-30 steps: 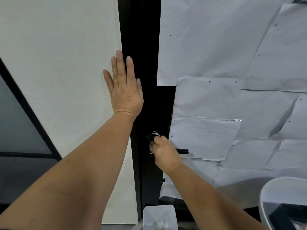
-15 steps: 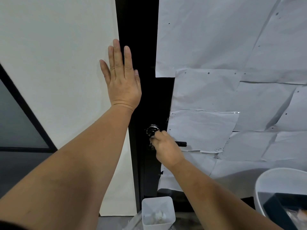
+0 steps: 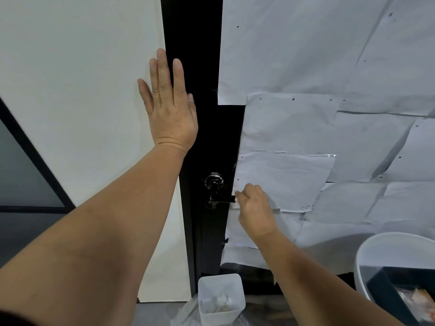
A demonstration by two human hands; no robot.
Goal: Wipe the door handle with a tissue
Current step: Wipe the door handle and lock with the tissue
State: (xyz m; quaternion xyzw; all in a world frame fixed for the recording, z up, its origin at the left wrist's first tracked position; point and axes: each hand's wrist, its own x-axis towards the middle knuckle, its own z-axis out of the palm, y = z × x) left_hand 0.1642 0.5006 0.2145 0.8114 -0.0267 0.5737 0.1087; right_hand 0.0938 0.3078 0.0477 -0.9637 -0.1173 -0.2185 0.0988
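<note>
- White sheets of paper (image 3: 306, 55) are taped all over the door, overlapping, dotted with small dark holes.
- Just beyond the curled fingers, one sheet's top edge carries a strip of shiny clear tape (image 3: 306, 154).
- Under the flat fingers and out to their side there's a pale cream wall (image 3: 70, 67).
- Far off that side, a dark-framed glass panel (image 3: 21, 175) slants down.
- Well below the fingers, a small white bin (image 3: 221, 300) stands on the floor with crumpled white bits inside.
- Low at the far edge, a round white tub (image 3: 386, 243) holds a dark box (image 3: 388, 295).
</note>
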